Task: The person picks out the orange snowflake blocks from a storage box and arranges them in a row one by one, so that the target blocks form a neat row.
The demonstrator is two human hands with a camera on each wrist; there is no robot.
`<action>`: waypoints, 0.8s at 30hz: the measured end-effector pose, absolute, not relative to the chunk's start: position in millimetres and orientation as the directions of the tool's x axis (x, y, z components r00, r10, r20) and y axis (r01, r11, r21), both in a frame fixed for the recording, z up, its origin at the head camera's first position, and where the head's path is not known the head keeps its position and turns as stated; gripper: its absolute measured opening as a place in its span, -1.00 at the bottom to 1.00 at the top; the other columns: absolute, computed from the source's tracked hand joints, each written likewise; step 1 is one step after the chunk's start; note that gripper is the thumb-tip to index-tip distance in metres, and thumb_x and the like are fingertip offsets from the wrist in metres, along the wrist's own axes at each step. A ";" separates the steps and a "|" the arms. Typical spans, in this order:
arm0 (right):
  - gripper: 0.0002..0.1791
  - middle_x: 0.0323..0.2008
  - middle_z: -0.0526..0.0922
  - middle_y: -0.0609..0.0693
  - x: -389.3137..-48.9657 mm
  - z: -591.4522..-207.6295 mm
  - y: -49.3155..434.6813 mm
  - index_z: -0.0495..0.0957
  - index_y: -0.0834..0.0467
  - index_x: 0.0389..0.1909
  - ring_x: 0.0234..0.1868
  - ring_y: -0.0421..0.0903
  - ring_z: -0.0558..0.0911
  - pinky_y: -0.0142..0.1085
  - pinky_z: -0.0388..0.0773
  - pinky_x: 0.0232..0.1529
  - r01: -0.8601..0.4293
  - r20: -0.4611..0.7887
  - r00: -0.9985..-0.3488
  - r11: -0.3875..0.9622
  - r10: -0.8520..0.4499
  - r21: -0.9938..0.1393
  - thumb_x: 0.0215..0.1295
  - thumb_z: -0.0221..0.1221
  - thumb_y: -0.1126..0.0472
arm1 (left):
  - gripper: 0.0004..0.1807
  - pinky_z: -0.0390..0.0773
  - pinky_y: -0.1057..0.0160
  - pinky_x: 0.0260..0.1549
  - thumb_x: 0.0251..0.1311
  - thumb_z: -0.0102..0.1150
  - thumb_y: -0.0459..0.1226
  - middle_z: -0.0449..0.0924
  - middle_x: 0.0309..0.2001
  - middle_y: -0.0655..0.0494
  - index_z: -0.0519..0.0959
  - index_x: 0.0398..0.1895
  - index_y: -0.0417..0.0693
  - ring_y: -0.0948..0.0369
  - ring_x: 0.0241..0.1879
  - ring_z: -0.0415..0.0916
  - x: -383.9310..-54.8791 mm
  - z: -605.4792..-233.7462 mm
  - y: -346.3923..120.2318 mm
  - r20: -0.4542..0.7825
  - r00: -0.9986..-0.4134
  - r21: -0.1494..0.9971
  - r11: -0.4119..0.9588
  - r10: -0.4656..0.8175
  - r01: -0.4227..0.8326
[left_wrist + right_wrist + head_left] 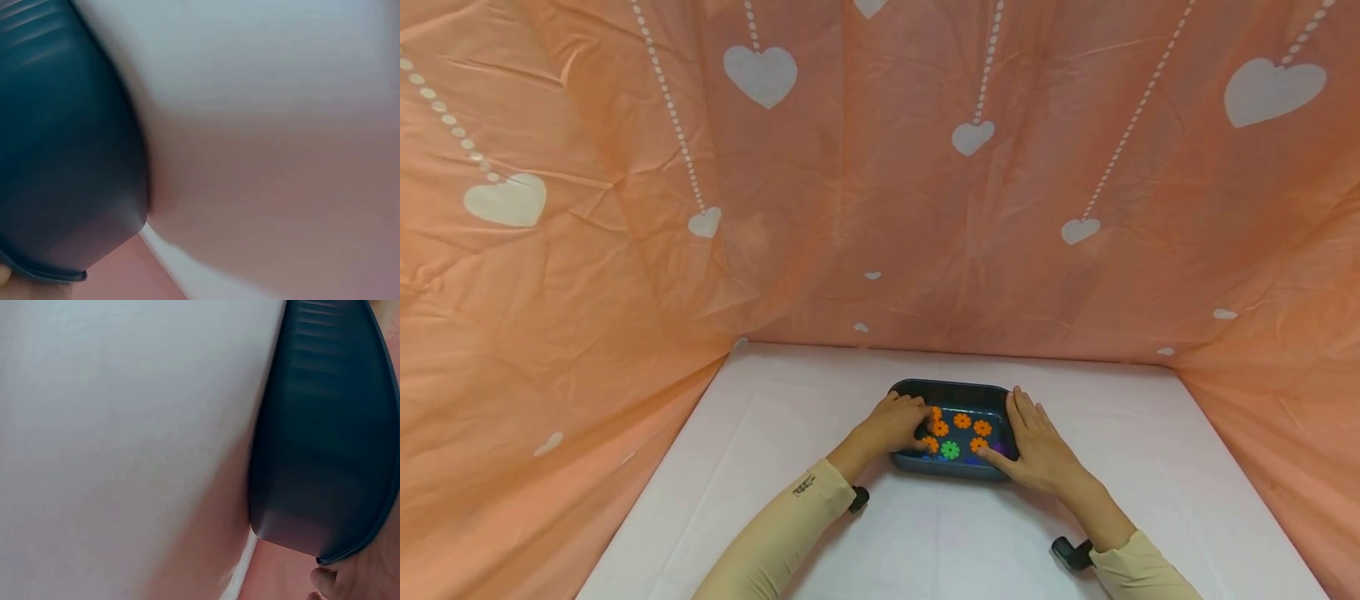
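Orange cloth (625, 292) printed with pale hearts and dotted strings hangs at the left, and runs across the back and down the right side of a white table (790, 392). From the left, a beige sleeve (775, 533) with a small dark mark ends at the wrist, where a black strap-on piece (859, 500) shows underneath. Next comes the left hand (895, 423), laid over the left end of a dark tray (951, 471) with its fingers bent inward; whether they pinch anything cannot be told. Within the tray, on its floor, several orange flowers (962, 421) lie around a green flower (950, 450), with a purple piece (997, 447), partly hidden, toward the right end. There the right hand (1041, 454) rests against the rim, its fingers straight and its thumb spread away, reaching over the near edge beside an orange flower. Farther right come another black wrist piece (1072, 553) and the other sleeve (1142, 575).
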State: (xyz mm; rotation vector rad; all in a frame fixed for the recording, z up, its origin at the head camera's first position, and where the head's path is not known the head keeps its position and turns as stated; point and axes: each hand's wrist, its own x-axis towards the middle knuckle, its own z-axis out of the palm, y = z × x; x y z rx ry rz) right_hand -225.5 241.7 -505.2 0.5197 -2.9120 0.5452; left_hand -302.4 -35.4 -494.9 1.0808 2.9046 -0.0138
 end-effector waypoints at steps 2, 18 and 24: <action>0.26 0.65 -0.01 0.46 -226.0 -506.2 241.9 0.01 0.51 0.62 0.67 0.39 0.04 0.26 -0.01 0.61 -0.352 0.183 -0.934 0.877 -0.307 -0.327 0.39 0.25 -0.40 | -0.67 0.40 0.24 -0.01 0.25 0.47 0.22 0.61 -0.08 0.33 0.69 -0.14 0.32 0.27 -0.04 0.55 -302.5 -495.1 -36.2 -0.041 -0.751 0.009 0.752 0.659 0.659; 0.25 0.66 -0.04 0.46 -226.1 -507.6 240.7 -0.02 0.51 0.63 0.67 0.39 0.02 0.27 -0.03 0.61 -0.343 0.177 -0.938 0.874 -0.298 -0.346 0.40 0.25 -0.39 | -0.57 0.41 0.24 -0.04 0.25 0.42 0.28 0.58 -0.10 0.31 0.67 -0.07 0.26 0.25 -0.04 0.56 -304.1 -498.7 -34.8 -0.034 -0.763 0.002 0.764 0.645 0.646; 0.25 0.66 -0.05 0.46 -225.7 -506.2 240.6 -0.03 0.50 0.64 0.68 0.39 0.00 0.27 -0.05 0.61 -0.336 0.171 -0.941 0.871 -0.292 -0.358 0.41 0.25 -0.39 | -0.61 0.40 0.25 -0.04 0.24 0.44 0.27 0.58 -0.10 0.31 0.67 -0.15 0.27 0.25 -0.05 0.55 -305.0 -497.8 -32.2 -0.052 -0.771 -0.020 0.771 0.635 0.636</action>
